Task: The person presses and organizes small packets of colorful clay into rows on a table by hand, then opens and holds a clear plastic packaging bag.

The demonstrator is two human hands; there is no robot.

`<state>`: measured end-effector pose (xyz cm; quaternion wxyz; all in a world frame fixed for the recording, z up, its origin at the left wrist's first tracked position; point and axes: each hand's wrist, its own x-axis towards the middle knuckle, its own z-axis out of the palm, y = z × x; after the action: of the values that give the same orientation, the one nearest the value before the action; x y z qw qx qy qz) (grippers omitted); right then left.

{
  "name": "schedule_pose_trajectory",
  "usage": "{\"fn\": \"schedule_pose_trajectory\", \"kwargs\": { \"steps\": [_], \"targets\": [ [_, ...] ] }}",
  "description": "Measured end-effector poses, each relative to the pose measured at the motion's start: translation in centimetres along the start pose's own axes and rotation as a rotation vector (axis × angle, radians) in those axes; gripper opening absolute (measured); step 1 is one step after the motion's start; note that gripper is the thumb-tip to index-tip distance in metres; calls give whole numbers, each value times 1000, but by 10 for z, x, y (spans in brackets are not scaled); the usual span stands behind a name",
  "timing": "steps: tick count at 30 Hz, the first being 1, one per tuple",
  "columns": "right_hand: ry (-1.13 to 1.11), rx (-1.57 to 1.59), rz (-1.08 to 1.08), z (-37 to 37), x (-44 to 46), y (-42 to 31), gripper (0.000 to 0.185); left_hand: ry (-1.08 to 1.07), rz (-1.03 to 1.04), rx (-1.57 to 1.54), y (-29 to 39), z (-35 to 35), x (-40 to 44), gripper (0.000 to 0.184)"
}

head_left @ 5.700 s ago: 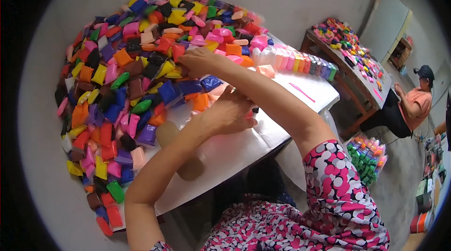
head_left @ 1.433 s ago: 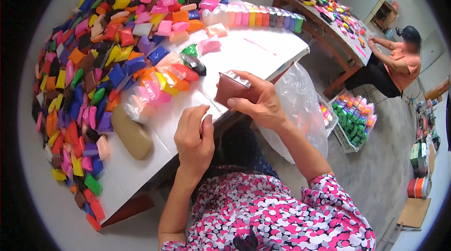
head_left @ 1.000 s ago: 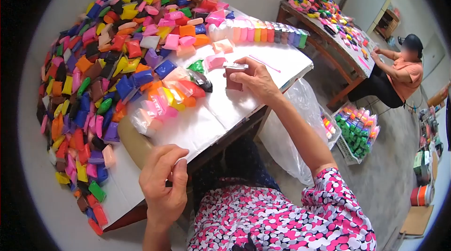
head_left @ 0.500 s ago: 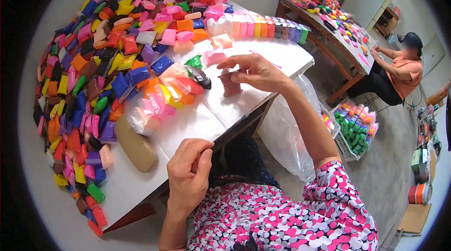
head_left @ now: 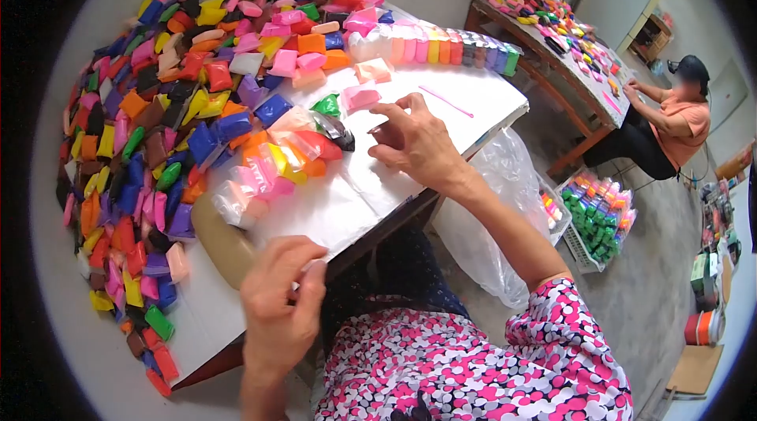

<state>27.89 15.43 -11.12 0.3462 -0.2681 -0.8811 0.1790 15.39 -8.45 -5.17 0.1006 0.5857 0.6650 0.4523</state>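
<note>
My right hand point(head_left: 423, 143) is over the white table top point(head_left: 347, 216), its thumb and fingers bent around a small brown packet point(head_left: 388, 135) that they partly hide. My left hand point(head_left: 280, 295), slightly blurred, is closed in front of the table's near edge, with thumb against curled fingers; what it holds, if anything, is hidden. Close to the left hand lies a long olive-tan rounded block point(head_left: 217, 236). Left of the right hand are a black packet point(head_left: 337, 133), a green packet point(head_left: 326, 105) and a pink packet point(head_left: 360, 96).
A large heap of coloured packets point(head_left: 158, 129) covers the table's left side. A row of clear-wrapped packets point(head_left: 449, 49) lies at the back, near a pink stick point(head_left: 447, 102). A plastic bag point(head_left: 489, 224) and a basket point(head_left: 587, 251) stand right; a person point(head_left: 682, 121) sits at another table.
My left hand has moved left and down, over the end of the tan block. The right hand has shifted slightly down, its fingers now around the brown packet; the pink stick shows fully.
</note>
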Motion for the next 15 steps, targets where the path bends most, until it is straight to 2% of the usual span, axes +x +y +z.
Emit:
{"fn": "schedule_pose_trajectory", "kwargs": {
  "steps": [3, 5, 6, 9, 12, 15],
  "targets": [
    [8, 56, -110, 4, 15, 13, 56, 41, 143, 113, -8, -32, 27, 13],
    [-23, 114, -140, 7, 29, 24, 60, -60, 4, 135, -2, -47, 66, 20],
    [-76, 204, -105, 7, 35, 26, 59, -82, 41, 104, -12, -47, 87, 26],
    [-221, 419, -8, 7, 48, 30, 57, -246, 78, 23, -36, -27, 140, 46],
    [-273, 656, 43, 16, 51, 41, 58, -464, 101, -72, -74, 1, 172, 59],
    [-248, 852, 14, 27, 49, 45, 56, -540, 172, 25, -88, 17, 181, 67]
  ]
}}
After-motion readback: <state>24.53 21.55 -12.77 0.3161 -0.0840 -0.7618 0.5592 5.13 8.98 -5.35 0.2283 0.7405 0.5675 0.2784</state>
